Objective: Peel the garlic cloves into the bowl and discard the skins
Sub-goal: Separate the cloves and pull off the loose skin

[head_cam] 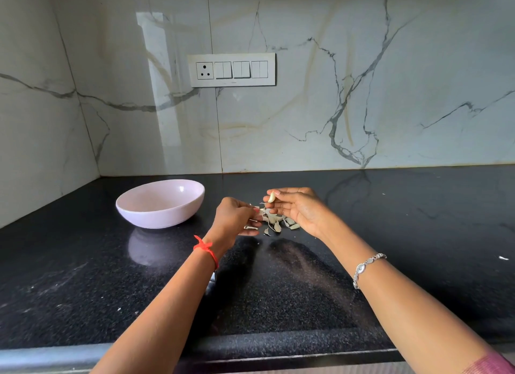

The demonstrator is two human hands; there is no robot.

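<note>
One garlic clove (271,197) is all I can make out from here. It looks bare and pale, held just right of the frame's centre. My right hand (299,209) pinches it between thumb and fingertips, the other fingers loosely bent behind it. My left hand (235,216) sits just left of it and slightly lower, fingers curled together and pointing down at the skins (277,223). I cannot tell whether they pinch a scrap or only touch the heap.

The skins lie as a small loose pile on the black counter (83,290), directly below and between the two hands. The pink bowl (156,219) stands to the left of centre, well apart from the pile. I see no cloves on the part of its inside that shows, though the near rim hides its floor.

My reading is that this clove is peeled or nearly so and is not yet in the bowl. What remains is to carry it left and drop it in, then gather the skins and throw them away. I see no bin in the frame, and I cannot pick out any unpeeled cloves in the pile.
</note>
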